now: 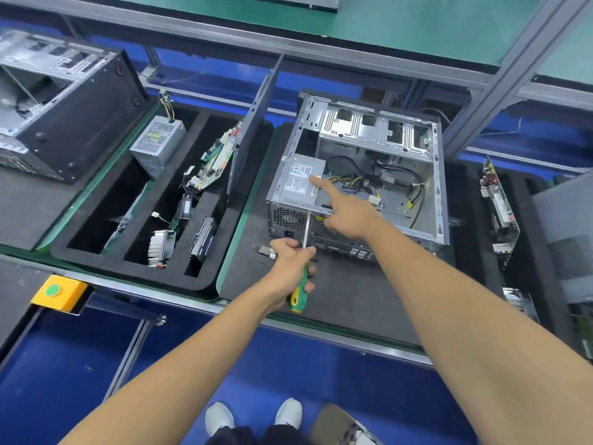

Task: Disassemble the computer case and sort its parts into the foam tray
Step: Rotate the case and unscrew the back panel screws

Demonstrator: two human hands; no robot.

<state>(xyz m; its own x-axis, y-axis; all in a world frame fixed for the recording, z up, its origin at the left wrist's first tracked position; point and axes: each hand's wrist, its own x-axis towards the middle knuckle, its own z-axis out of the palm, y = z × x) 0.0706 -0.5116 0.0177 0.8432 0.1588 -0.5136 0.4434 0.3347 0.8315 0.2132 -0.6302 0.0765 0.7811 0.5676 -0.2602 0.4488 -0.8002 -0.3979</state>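
While the left hand (290, 261) is gripping the green and yellow handle of a screwdriver (301, 271) with its fingers curled round it, the metal shaft is pointing up and away from that grip, and its tip is reaching the near wall of the open computer case (359, 175), beside the perforated fan grille. The right hand (345, 213) is hovering just above and to the right of this grip; its index finger is stretching out straight and its tip is lying on the labelled top of the power supply (296, 181), which is sitting inside the case at the near left corner. The other fingers of this hand are folding under, and they are holding nothing.

The case is lying on a dark mat (337, 284), just beyond the gripping hand, with its open side facing up. Loose cables (359, 183) are lying inside it, past the pointing finger. Just left of the grip, a small metal part (264, 251) is resting on the mat.

Further left of the grip, the foam tray (205, 277) is standing beside the mat. Its slots are holding another power supply (157, 144), a circuit board (215, 163), a heatsink (160, 247) and a drive (202, 239). A dark panel (253, 123) is standing upright between the tray and the case.
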